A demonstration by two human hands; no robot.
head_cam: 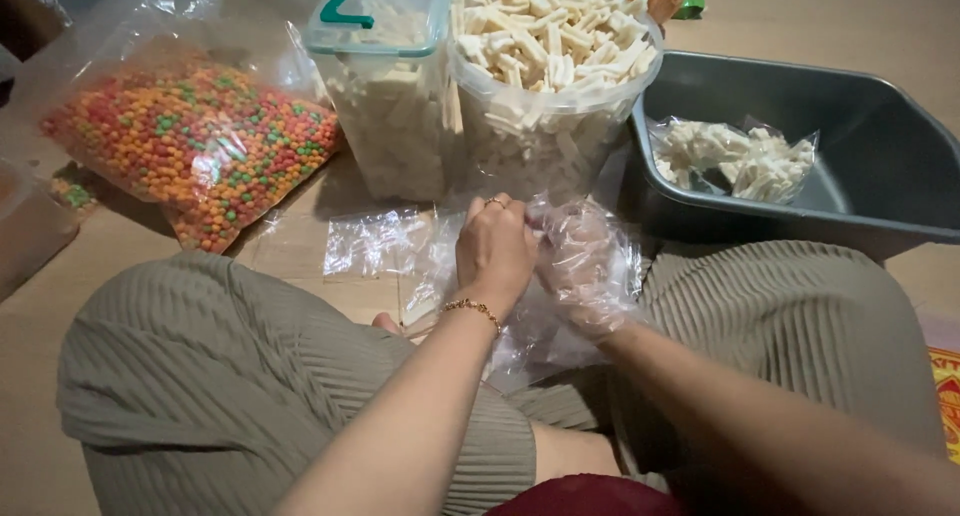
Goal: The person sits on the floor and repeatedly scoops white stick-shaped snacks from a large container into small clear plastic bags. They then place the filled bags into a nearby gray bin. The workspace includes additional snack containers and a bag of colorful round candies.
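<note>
Left hand (495, 251) and gloved right hand (585, 266) pinch a clear bag (375, 241) together. Likely thin, light, slippery; best gripped at the rim.

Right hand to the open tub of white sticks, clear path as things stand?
Probably yes. The right hand, in a thin plastic glove, sits just in front of the open tub of white sticks. Nothing stands between them, and the tub has no lid. The left hand is touching it, though.
</note>
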